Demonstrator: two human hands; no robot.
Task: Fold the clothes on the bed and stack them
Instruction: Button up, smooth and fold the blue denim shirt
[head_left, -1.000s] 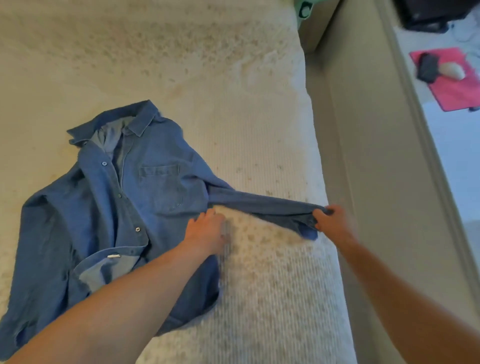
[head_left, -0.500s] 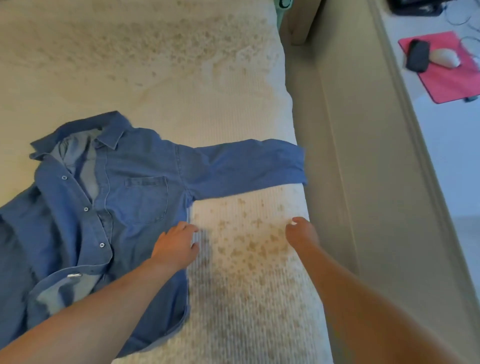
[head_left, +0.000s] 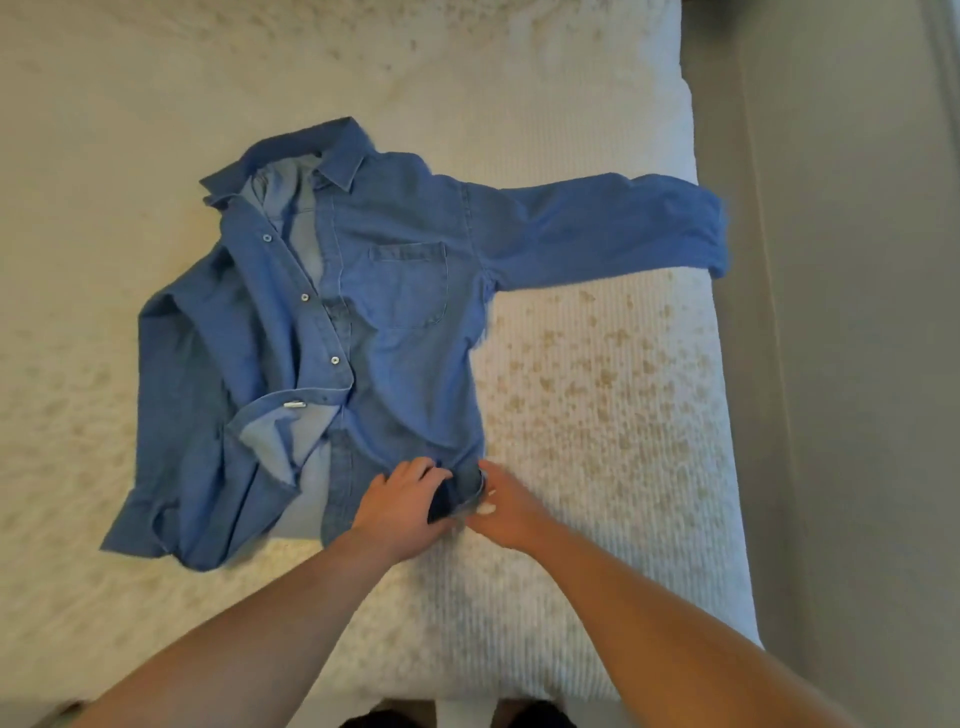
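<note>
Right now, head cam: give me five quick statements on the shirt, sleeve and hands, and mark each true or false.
1. The shirt lies front up on the bed. True.
2. The right sleeve in view is folded across the chest. False: it lies stretched out toward the bed's edge, its cuff at the edge.
3. Both hands are at the shirt's lower hem. True: the left hand and the right hand meet at the near hem corner, fingers curled on the cloth.
4. The shirt is buttoned to the collar. False: the front lies open, with the paler inside showing.
5. A stack of folded clothes lies beside the shirt. False: no other clothes are in view.
</note>
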